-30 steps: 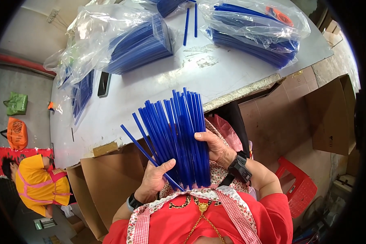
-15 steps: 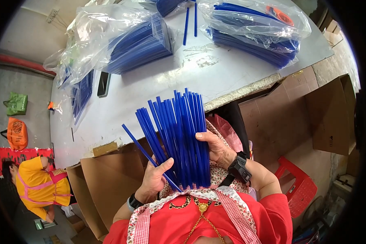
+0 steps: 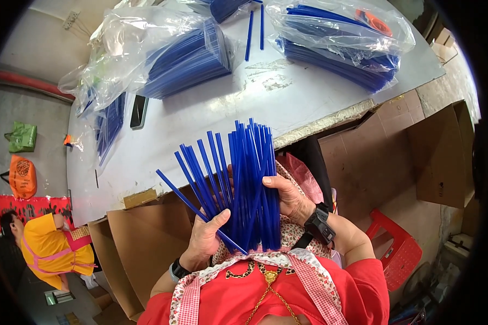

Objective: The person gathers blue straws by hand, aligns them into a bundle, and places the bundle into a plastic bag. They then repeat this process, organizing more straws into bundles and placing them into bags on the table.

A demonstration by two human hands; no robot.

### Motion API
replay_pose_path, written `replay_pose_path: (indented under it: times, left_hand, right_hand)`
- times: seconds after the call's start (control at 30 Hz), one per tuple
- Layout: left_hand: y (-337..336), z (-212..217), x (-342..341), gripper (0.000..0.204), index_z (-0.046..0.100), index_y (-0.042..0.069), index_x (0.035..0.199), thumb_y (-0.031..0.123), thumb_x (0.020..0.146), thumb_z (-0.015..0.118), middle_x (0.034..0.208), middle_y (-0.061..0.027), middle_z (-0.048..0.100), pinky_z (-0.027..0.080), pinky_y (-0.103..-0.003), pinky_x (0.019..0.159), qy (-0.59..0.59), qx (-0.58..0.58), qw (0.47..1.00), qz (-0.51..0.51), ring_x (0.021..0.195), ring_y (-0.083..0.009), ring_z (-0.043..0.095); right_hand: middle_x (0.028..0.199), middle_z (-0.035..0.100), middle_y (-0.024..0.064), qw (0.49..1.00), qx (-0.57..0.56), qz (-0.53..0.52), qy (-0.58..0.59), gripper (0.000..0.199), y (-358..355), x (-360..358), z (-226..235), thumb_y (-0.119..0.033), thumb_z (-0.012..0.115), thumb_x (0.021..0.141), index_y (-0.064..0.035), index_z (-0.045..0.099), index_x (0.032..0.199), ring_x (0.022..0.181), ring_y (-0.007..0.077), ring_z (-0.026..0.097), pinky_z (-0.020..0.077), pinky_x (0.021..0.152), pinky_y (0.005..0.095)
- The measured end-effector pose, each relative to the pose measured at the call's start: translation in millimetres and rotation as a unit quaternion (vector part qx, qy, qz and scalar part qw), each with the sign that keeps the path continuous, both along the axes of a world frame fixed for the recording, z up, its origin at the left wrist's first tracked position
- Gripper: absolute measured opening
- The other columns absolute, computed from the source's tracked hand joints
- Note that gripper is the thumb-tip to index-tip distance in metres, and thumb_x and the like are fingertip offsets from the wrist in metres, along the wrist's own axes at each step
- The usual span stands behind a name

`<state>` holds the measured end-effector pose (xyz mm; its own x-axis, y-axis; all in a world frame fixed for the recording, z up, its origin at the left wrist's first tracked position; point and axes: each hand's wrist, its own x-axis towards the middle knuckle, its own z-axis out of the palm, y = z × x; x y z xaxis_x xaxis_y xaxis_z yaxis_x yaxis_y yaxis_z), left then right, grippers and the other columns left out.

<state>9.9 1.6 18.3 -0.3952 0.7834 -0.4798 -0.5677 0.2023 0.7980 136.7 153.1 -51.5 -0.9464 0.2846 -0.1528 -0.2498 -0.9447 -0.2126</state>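
- The left hand (image 3: 205,238) is closing its fingers (image 3: 218,219) around the lower end of a bundle of blue sticks (image 3: 244,184) — thumb in front, the other fingers hidden behind the bundle.
- The right hand (image 3: 291,197) is pinching the right flank of the same bundle, its fingers curling in narrowly over the outermost sticks, so both hands are holding the bundle and neither is standing open.
- The bundle is standing above the lap, just short of the desk (image 3: 211,108) edge; its long axis is running up and away from the fingers, tips toward the desk.
- From the left fingers the sticks are fanning out up and to the left, a few loose ones slanting well off the main sheaf; by the right fingers they are lying tight and parallel.
- The left hand is sitting nearer the splayed sticks — the right hand is nearer the packed ones.
- The sticks are looking thin, straight, rigid and glossy, likely plastic, all one deep blue.
- Beyond the fingertips, on the pale, scuffed desk, clear crinkled plastic bags (image 3: 157,51) are holding flat stacks of the same sticks; another bag (image 3: 341,43) is lying to the upper right, and two loose sticks (image 3: 249,35) are lying between them.
- A dark phone (image 3: 139,111) is lying flat beside the left-hand bag.
- Open cardboard boxes (image 3: 146,244) are standing under the wrists, and a red stool (image 3: 398,252) is sitting to the right.
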Motion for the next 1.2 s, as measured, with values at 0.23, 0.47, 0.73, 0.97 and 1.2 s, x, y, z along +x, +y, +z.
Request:
replay_pose_path:
  times: [0.23, 0.47, 0.73, 0.97, 1.2]
  left_hand:
    - [-1, 3, -1, 0.044, 0.052, 0.005, 0.125, 0.006, 0.084, 0.067, 0.122, -0.0071, 0.057, 0.043, -0.033, 0.096, -0.007, 0.003, 1.0, -0.007, 0.109, -0.0166, 0.055]
    - [16, -1, 10, 0.051, 0.049, 0.003, 0.124, 0.009, 0.08, 0.073, 0.111, -0.0052, 0.059, 0.046, -0.032, 0.092, 0.035, -0.021, 0.992, -0.12, 0.106, -0.0156, 0.056]
    - [35, 33, 22, 0.066, 0.044, 0.002, 0.127, 0.012, 0.073, 0.078, 0.112, -0.0063, 0.056, 0.049, -0.031, 0.088, -0.058, -0.019, 0.968, -0.243, 0.104, -0.0174, 0.057]
    - [43, 16, 10, 0.071, 0.044, 0.001, 0.127, 0.017, 0.069, 0.081, 0.114, -0.0078, 0.056, 0.048, -0.031, 0.09, -0.08, -0.021, 0.961, -0.264, 0.105, -0.0166, 0.057]
    - [30, 6, 4, 0.057, 0.047, 0.0, 0.122, 0.017, 0.076, 0.077, 0.108, -0.009, 0.06, 0.049, -0.029, 0.082, 0.386, 0.007, 0.907, -0.168, 0.097, -0.0159, 0.06]
  right_hand:
    - [0.128, 0.052, 0.0178, 1.0, -0.001, 0.009, -0.005, 0.07, -2, -1, 1, -0.022, 0.07, 0.078, -0.0014, 0.038, 0.137, 0.116, 0.0283, 0.054, 0.0427, 0.101, 0.0433]
    - [0.129, 0.05, 0.0168, 0.946, 0.301, -0.01, -0.119, 0.076, -8, -22, 31, -0.028, 0.072, 0.078, -0.0009, 0.034, 0.139, 0.118, 0.0271, 0.051, 0.0419, 0.101, 0.0404]
    - [0.117, 0.056, 0.018, 0.98, 0.183, 0.045, 0.067, 0.084, 17, -3, 74, -0.042, 0.075, 0.072, -0.0008, 0.037, 0.134, 0.11, 0.028, 0.057, 0.0479, 0.091, 0.038]
    - [0.108, 0.057, 0.0141, 0.982, 0.187, 0.004, -0.038, 0.073, 19, -10, 77, -0.027, 0.075, 0.074, -0.0004, 0.038, 0.131, 0.096, 0.0233, 0.061, 0.0506, 0.086, 0.0379]
    - [0.106, 0.056, 0.0092, 0.918, 0.292, -0.199, -0.181, 0.061, -15, -37, 69, -0.016, 0.072, 0.078, 0.0003, 0.04, 0.127, 0.091, 0.0157, 0.058, 0.0508, 0.082, 0.0309]
